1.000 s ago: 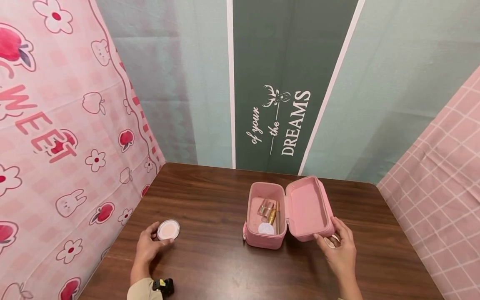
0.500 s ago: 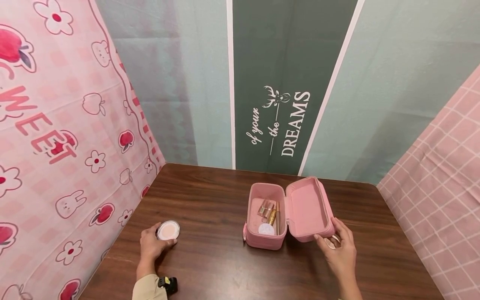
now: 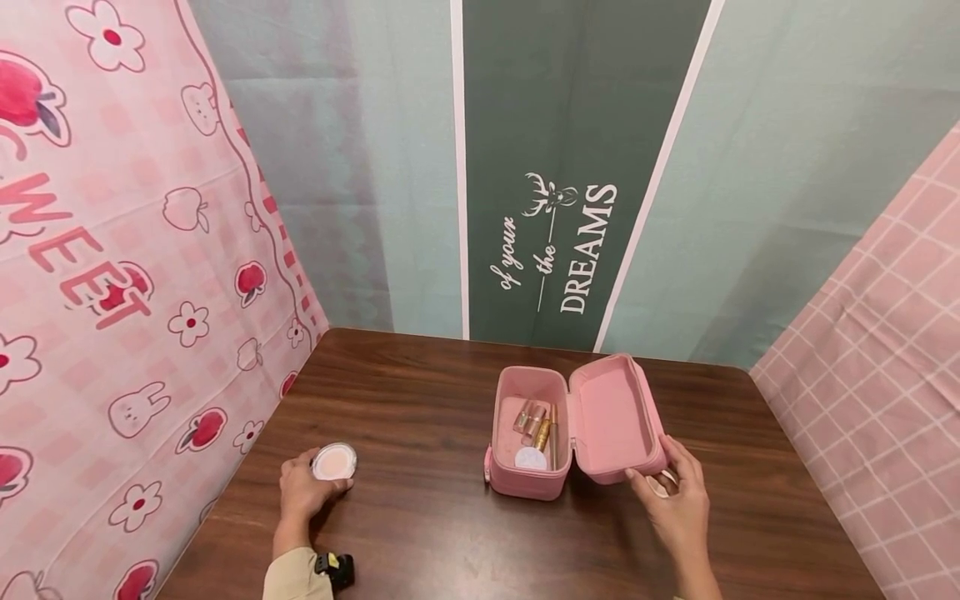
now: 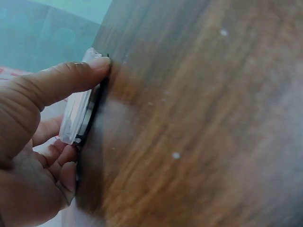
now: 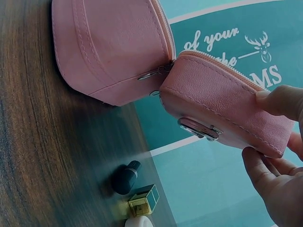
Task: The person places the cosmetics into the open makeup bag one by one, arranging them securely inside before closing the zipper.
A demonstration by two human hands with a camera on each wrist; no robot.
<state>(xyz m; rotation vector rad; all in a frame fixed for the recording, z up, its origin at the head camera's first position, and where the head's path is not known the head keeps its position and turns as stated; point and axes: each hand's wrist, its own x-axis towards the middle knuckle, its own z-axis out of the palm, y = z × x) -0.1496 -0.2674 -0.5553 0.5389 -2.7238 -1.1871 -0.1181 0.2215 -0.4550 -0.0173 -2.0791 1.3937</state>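
Observation:
At the left of the table, my left hand point(image 3: 303, 490) grips a round compact point(image 3: 333, 462) with a pale pink face and a clear rim. In the left wrist view the thumb presses one edge of the compact point(image 4: 78, 111), and the fingers curl at its other side. It lies flat at the tabletop. A pink cosmetic case point(image 3: 531, 485) stands unzipped right of the middle, its lid folded out to the right. My right hand point(image 3: 678, 500) pinches the outer corner of that lid point(image 3: 613, 417). Inside the case lie small clear-and-gold tubes point(image 3: 542, 433) and a white round item point(image 3: 531, 458).
Behind the lid, the right wrist view shows a dark bottle point(image 5: 125, 177), a gold-and-green box point(image 5: 144, 201) and part of a white object point(image 5: 138, 221). The brown table point(image 3: 420, 533) ends at hanging cloths at the back and both sides.
My left hand and wrist shifted slightly right around the compact, then stayed still. The compact itself hardly moved. My right hand keeps its hold on the lid.

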